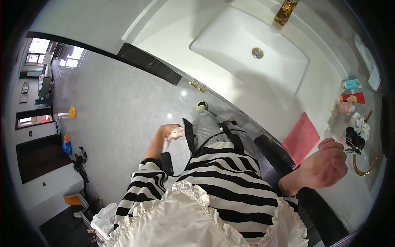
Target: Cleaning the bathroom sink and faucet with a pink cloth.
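My left hand (pixel 169 131) is out to the left of my grey trousers, above the floor. Its fingers are closed round a small pale, pinkish-white piece (pixel 177 133) that looks soft; its kind I cannot make out. A black box (pixel 166 164) sits by my left wrist. My right hand (pixel 325 166) is raised at the right of the counter, its fingers curled into a fist. Whatever those fingers may hold is hidden. Beyond its knuckles lies a small cluster of black and white items (pixel 356 136). A pink cloth (pixel 301 138) lies on the counter's front edge, left of this hand.
A white sink (pixel 242 39) with a gold faucet (pixel 284 12) is set in the pale counter (pixel 160 35). A turquoise tube (pixel 351 84) and a red tube (pixel 352 98) lie at the right, above a gold towel ring (pixel 365 168). Grey floor (pixel 123 94) stretches left.
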The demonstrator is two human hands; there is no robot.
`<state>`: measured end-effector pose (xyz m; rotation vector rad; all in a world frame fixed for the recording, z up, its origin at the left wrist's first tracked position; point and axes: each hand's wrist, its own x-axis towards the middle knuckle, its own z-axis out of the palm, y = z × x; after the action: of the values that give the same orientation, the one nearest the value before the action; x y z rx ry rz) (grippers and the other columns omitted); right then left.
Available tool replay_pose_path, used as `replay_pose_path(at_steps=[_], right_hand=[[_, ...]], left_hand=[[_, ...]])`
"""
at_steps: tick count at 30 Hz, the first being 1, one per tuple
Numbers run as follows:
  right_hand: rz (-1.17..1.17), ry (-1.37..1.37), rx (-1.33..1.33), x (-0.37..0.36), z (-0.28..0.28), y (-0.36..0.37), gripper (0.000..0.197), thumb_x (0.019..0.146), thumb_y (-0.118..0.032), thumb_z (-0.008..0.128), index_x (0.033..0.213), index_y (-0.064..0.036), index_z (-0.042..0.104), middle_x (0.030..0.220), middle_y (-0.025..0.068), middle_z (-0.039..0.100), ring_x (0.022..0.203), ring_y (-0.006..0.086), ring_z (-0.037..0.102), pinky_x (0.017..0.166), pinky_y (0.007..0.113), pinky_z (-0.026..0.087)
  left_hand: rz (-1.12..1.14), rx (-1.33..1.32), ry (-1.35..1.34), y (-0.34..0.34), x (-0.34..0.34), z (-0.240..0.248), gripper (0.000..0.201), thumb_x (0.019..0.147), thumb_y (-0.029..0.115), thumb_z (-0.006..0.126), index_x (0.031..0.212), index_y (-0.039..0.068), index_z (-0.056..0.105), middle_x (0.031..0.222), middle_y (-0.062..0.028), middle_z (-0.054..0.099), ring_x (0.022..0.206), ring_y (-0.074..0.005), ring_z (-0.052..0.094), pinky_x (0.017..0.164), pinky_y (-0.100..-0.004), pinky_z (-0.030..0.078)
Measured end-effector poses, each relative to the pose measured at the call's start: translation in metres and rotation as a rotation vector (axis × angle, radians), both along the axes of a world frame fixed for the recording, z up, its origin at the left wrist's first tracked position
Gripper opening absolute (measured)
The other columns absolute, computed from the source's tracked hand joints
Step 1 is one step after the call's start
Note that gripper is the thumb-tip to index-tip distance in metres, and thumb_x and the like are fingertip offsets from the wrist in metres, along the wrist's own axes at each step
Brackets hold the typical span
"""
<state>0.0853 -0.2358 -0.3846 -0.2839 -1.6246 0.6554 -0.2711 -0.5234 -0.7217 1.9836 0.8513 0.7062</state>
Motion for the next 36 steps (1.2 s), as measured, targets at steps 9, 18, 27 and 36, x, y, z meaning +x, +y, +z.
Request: replay_pose_path(at_steps=[9, 18, 27, 36], right_hand=[[0.05, -0.33, -0.521, -0.028, -0.02, -0.007, 0.008, 0.082, -0.006, 0.048, 0.086, 0.0015, 0.05, 0.073, 0.0086, 0.053, 0.062, 0.0105, 0.05, 0.056, 0.023, 0.04], [1.251, -0.382, -1.334, -0.115, -0.074, -0.016, 0.052, 0.091, -0.037, 0.033, 0.129, -0.0039, 0.023, 0.12, 0.0184, 0.042, 0.103, 0.0228, 0.049, 0.086, 0.032, 0.04], [0.971, 0.498, -1.564, -0.084, -0.065, 0.032, 0.07, 0.083, -0.061, 0.019, 0.125, -0.0079, 0.035, 0.114, 0.0214, 0.048, 0.088, 0.0309, 0.057, 0.074, 0.041, 0.049], [0.679, 0.852, -1.338, 0.003, -0.059, 0.055, 0.06, 0.086, -0.051, 0.025, 0.126, -0.0062, 0.033, 0.108, 0.0227, 0.05, 0.084, 0.0366, 0.058, 0.065, 0.043, 0.052]], left_hand=[[0.794, -1.182, -0.133, 0.036, -0.058, 0.199, 0.017, 0.065, 0.013, 0.06, 0.062, -0.002, 0.051, 0.055, -0.0025, 0.052, 0.047, -0.0077, 0.048, 0.041, -0.0231, 0.038], [1.041, -0.3, 0.584, 0.146, 0.029, 0.398, 0.016, 0.056, 0.014, 0.06, 0.051, 0.0, 0.054, 0.042, -0.0093, 0.047, 0.04, -0.0162, 0.051, 0.041, -0.0275, 0.039], [0.494, 0.364, 0.887, 0.25, 0.198, 0.332, 0.013, 0.063, 0.018, 0.062, 0.067, 0.008, 0.057, 0.053, -0.0083, 0.053, 0.052, -0.0256, 0.056, 0.048, -0.0325, 0.044], [0.063, -0.13, -0.053, 0.293, 0.181, 0.318, 0.008, 0.068, 0.005, 0.061, 0.073, 0.002, 0.055, 0.064, -0.0068, 0.059, 0.058, -0.0151, 0.06, 0.049, -0.0227, 0.043]])
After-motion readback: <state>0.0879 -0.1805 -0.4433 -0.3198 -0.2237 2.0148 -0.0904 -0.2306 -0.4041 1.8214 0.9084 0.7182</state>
